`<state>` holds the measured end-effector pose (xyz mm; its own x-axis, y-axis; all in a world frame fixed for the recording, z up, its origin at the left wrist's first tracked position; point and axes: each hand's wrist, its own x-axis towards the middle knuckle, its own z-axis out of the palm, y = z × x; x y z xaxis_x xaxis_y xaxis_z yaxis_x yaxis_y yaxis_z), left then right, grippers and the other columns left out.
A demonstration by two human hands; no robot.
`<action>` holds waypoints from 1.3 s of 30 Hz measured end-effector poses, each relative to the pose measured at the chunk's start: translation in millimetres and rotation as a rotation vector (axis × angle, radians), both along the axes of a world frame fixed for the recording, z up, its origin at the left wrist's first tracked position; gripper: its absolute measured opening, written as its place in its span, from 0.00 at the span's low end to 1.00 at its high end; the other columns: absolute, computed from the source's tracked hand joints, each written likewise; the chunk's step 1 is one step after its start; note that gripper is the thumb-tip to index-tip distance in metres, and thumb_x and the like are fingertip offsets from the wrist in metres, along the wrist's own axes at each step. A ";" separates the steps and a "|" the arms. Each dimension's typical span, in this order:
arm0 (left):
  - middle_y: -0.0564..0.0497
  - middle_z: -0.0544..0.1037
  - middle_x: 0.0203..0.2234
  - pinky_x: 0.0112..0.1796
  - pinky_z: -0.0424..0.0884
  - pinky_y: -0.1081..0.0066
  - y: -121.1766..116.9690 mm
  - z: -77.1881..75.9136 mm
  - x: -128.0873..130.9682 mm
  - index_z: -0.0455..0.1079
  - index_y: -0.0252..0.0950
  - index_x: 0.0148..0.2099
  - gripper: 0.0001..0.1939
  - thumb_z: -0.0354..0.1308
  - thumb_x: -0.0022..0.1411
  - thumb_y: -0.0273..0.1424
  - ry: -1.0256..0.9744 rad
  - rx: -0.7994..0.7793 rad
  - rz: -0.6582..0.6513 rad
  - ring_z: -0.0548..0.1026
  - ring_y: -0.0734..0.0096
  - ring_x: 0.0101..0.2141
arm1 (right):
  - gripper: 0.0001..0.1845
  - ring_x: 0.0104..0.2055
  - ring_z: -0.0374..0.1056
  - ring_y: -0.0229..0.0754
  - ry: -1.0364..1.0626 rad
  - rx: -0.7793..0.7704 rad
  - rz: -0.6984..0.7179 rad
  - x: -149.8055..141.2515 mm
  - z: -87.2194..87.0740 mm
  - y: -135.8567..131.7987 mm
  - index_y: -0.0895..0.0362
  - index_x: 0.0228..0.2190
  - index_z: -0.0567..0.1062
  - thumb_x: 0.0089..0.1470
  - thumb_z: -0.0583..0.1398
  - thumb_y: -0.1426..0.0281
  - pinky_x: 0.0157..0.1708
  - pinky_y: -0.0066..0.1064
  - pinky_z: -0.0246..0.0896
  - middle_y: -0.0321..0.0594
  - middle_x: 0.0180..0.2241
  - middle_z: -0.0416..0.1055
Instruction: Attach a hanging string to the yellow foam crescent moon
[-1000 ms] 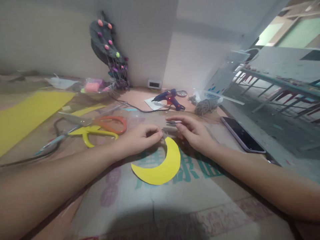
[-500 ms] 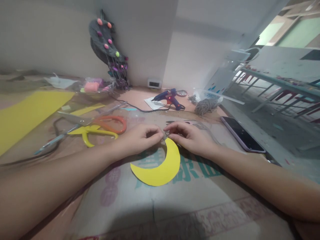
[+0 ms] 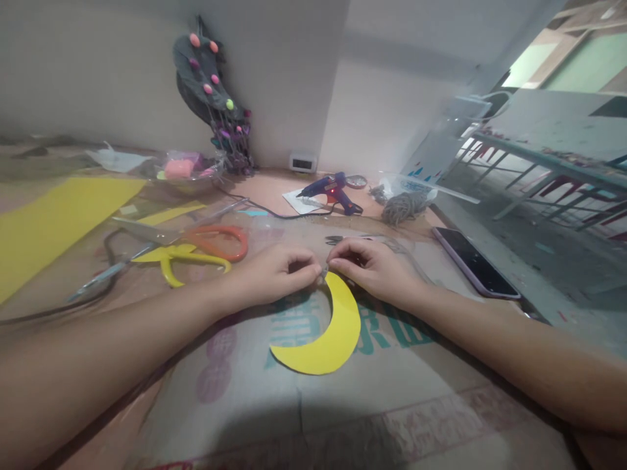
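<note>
A yellow crescent moon cutout (image 3: 337, 339) hangs or rests just above the printed cardboard, its upper tip between my hands. A small bit of grey yarn (image 3: 323, 275) shows at that tip. My left hand (image 3: 287, 271) is closed in a pinch at the yarn, on the tip's left side. My right hand (image 3: 367, 267) also pinches at the tip, thumb against forefinger; its fingertips nearly touch the left ones. The fingers partly hide how the yarn lies around the tip.
Orange-handled scissors (image 3: 240, 243) and yellow-handled scissors (image 3: 171, 277) lie left, near yellow sheet material (image 3: 44, 228). Behind are a glue gun (image 3: 333, 189) and a grey yarn ball (image 3: 404, 209). Dark metal tips (image 3: 336, 240) lie beyond my right hand; a phone (image 3: 475, 264) lies right.
The crescent has swung a little to the right and toward me, turning about its upper tip. Both hands stay at the tip, with small finger movements.
</note>
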<state>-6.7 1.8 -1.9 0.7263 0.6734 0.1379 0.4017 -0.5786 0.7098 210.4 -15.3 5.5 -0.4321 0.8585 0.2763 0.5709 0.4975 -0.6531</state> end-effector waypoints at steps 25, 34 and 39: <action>0.52 0.76 0.30 0.36 0.67 0.70 -4.1 5.2 2.8 0.71 0.35 0.34 0.16 0.48 0.68 0.38 -0.154 0.027 0.282 0.73 0.67 0.35 | 0.14 0.24 0.60 0.35 0.036 -0.162 0.018 3.4 3.4 0.0 0.57 0.25 0.71 0.56 0.58 0.61 0.22 0.25 0.53 0.34 0.23 0.66; 0.52 0.71 0.34 0.39 0.67 0.71 -3.3 0.1 0.7 0.63 0.37 0.38 0.12 0.48 0.69 0.39 -0.387 0.121 0.532 0.71 0.70 0.37 | 0.10 0.29 0.64 0.37 0.240 0.313 -0.205 14.4 -8.3 -3.5 0.54 0.32 0.70 0.59 0.59 0.61 0.29 0.29 0.61 0.36 0.28 0.68; 0.51 0.73 0.30 0.39 0.66 0.70 -5.2 2.2 -2.0 0.68 0.35 0.33 0.19 0.45 0.70 0.41 -0.258 0.158 0.324 0.71 0.68 0.35 | 0.03 0.26 0.62 0.37 -0.007 0.554 -0.033 20.2 -5.7 -2.6 0.53 0.33 0.71 0.60 0.58 0.68 0.28 0.30 0.59 0.36 0.27 0.70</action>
